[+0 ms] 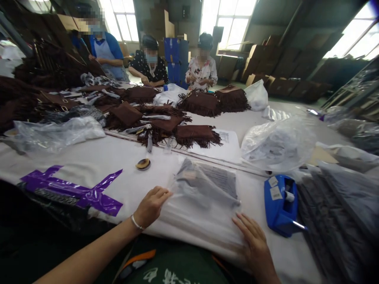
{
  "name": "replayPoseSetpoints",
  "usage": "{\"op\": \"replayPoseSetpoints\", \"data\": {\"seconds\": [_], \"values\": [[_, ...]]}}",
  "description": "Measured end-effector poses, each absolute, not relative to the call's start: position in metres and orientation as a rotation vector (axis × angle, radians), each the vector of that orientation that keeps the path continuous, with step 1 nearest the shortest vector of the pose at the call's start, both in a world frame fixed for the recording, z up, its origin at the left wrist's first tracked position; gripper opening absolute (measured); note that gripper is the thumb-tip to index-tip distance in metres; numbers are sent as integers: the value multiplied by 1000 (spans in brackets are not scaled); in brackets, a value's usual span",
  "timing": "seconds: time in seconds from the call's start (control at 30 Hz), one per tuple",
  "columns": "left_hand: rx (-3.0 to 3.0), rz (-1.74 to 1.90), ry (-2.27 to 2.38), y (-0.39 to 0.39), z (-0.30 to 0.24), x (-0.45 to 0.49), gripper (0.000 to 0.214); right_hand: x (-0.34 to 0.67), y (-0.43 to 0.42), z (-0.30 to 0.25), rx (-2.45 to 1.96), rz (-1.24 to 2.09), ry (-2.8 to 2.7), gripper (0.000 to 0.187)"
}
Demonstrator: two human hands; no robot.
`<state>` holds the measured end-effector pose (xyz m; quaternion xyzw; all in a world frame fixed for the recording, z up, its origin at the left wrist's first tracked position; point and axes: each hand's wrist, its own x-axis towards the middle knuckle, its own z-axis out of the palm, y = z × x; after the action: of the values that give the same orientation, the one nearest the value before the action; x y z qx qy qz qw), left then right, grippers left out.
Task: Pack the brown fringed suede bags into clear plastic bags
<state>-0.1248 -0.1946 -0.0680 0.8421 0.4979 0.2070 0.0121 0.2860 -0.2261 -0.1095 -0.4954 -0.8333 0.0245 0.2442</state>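
Observation:
A translucent plastic bag point(197, 209) lies flat on the table in front of me, with a dark grey flat item point(220, 177) inside its far part. My left hand point(151, 206) is closed at the bag's left edge, its fingertips pinching the plastic. On the near right side, my right hand point(251, 232) rests with outstretched fingers touching the bag. A blue tape dispenser point(280, 213) stands to the right of the bag. Beyond it to the left lies a small round dish point(143, 164) with something brown and yellow on it.
Purple tape strips point(85, 197) stick along the table's left front edge. Brown fringed bags point(197, 134) are piled beyond, beside a large clear plastic bag point(278, 144). Dark grey folded pieces point(334, 221) lie at right. Three people, one in a blue top point(111, 47), work across the table.

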Motion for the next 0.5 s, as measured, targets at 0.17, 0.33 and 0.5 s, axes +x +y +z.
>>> {"op": "replayPoseSetpoints", "data": {"seconds": [0.17, 0.33, 0.5], "values": [[2732, 608, 1383, -216, -75, -122, 69, 269, -234, -87, -1184, 16, -2358, 64], [2538, 828, 1406, -208, -73, -107, 79, 179, -238, -49, -636, 640, -2514, 46], [2576, 915, 1520, -204, -68, -112, 70, 121, -206, -62, -1403, 715, -2371, 33]]}}
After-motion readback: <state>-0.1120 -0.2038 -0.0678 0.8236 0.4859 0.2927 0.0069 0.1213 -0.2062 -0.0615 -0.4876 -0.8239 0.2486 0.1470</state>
